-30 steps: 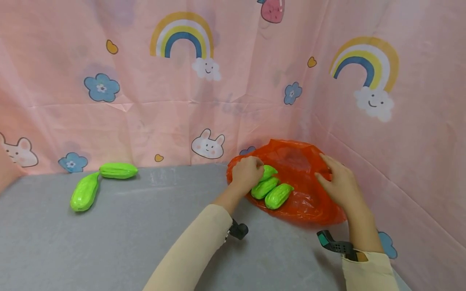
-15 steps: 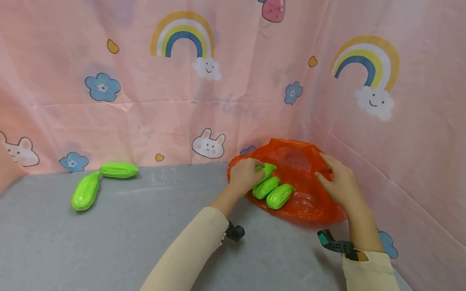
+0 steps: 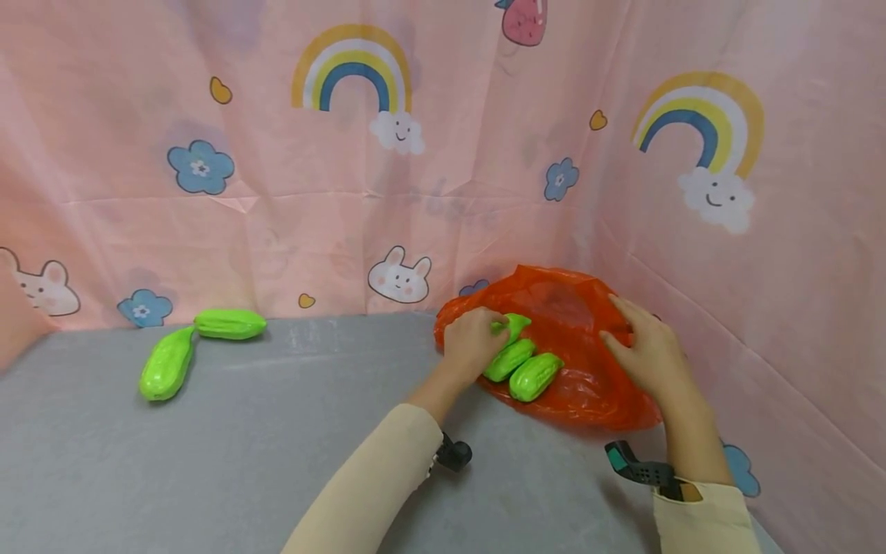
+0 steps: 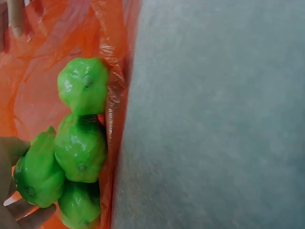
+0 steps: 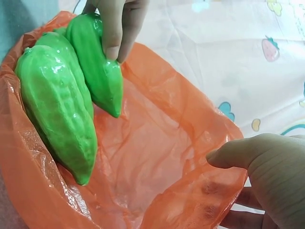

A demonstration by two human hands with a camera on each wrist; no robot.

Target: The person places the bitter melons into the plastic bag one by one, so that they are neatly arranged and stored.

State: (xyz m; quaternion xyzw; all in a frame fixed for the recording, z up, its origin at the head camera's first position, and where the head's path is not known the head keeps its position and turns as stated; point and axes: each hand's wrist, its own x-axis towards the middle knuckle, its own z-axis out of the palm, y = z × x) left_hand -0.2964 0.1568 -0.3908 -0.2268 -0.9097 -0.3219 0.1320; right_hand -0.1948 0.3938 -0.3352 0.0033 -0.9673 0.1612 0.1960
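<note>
An orange-red plastic bag lies spread with its mouth wide in the right back corner. Several glossy green ridged gourds rest inside it, among them a front gourd and a neighbouring gourd. My left hand grips another green gourd by its blunt end, thumb on one side and fingers on the other, leaning against the others. Its tapered tip points into the bag. My right hand holds the bag's right rim, thumb inside and fingers behind the film.
Two more gourds lie at the far left of the grey table, one upright gourd and one sideways gourd, their ends meeting. A pink printed cloth hangs behind and along the right side.
The view has shifted slightly. The left hand stays on the same gourd, sitting marginally lower in the view, and the right hand keeps its place at the bag's rim.
</note>
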